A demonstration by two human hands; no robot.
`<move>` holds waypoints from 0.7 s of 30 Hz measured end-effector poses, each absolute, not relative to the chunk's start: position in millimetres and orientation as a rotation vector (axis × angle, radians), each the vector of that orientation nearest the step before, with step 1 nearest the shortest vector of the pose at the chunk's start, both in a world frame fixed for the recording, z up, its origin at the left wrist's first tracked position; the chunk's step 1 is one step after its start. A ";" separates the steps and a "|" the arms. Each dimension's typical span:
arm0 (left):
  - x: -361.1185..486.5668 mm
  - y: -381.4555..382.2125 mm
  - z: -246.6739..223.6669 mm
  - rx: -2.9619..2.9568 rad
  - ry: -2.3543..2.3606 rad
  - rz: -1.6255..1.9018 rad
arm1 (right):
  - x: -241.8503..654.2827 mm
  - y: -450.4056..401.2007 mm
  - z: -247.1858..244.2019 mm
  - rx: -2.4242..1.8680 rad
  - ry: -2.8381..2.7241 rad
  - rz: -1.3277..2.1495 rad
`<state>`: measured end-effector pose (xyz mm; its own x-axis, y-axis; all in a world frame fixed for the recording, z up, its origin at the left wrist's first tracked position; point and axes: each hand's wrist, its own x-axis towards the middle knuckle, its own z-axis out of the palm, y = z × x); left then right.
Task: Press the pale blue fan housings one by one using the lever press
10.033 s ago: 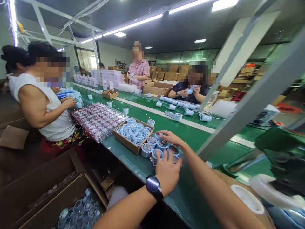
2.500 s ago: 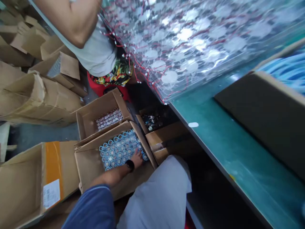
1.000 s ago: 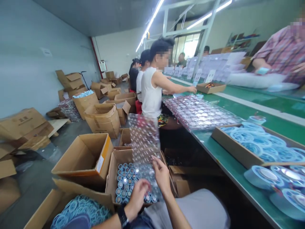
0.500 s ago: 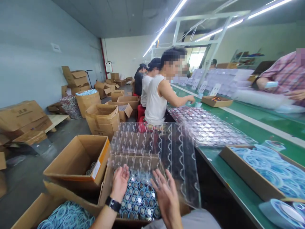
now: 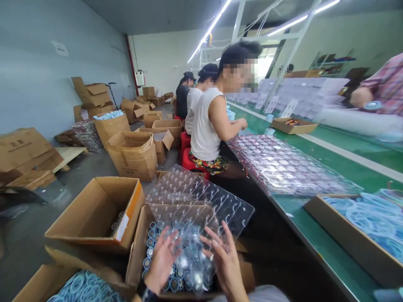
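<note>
My left hand [image 5: 163, 256] and my right hand [image 5: 224, 258] hover over an open cardboard box, palms facing, fingers spread; the left fingers are slightly blurred. Blue-ringed round cells with metallic ends [image 5: 147, 263] fill the box [image 5: 136, 247] in rows. Between the hands, a shiny patch of clear plastic blurs the cells below; whether my fingers touch it I cannot tell. Beyond my fingertips a clear plastic tray with curved ridges [image 5: 204, 197] lies tilted across the far rim of the box. A dark watch is on my left wrist.
Left stands another open carton [image 5: 94, 209] with a few round pieces inside; below it is a box of blue rings [image 5: 85, 287]. On the green bench [image 5: 289, 205] at right are filled trays [image 5: 283, 163] and a carton of blue rings [image 5: 368, 222]. A co-worker [image 5: 208, 121] sits ahead.
The clear tray has dropped lower and turned, its right corner now pointing right. Both my hands stay spread above the box. The view has shifted slightly, and the near co-worker's arm has drawn in.
</note>
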<state>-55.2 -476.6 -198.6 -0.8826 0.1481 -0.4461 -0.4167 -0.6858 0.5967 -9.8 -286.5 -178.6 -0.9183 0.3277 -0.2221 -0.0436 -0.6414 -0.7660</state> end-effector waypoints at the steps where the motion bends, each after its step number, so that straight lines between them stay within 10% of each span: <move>1: -48.5 -467.3 -205.0 -0.514 1.001 2.563 | -15.8 -290.4 -180.0 -0.506 -1.202 2.633; 9: -112.8 -460.8 -227.7 -0.680 1.032 2.662 | -30.3 -255.6 -207.6 -0.639 -1.471 2.590; 21: -213.1 -466.5 -169.5 -0.313 1.566 2.991 | -85.6 -94.3 -115.3 -0.860 -2.533 -0.072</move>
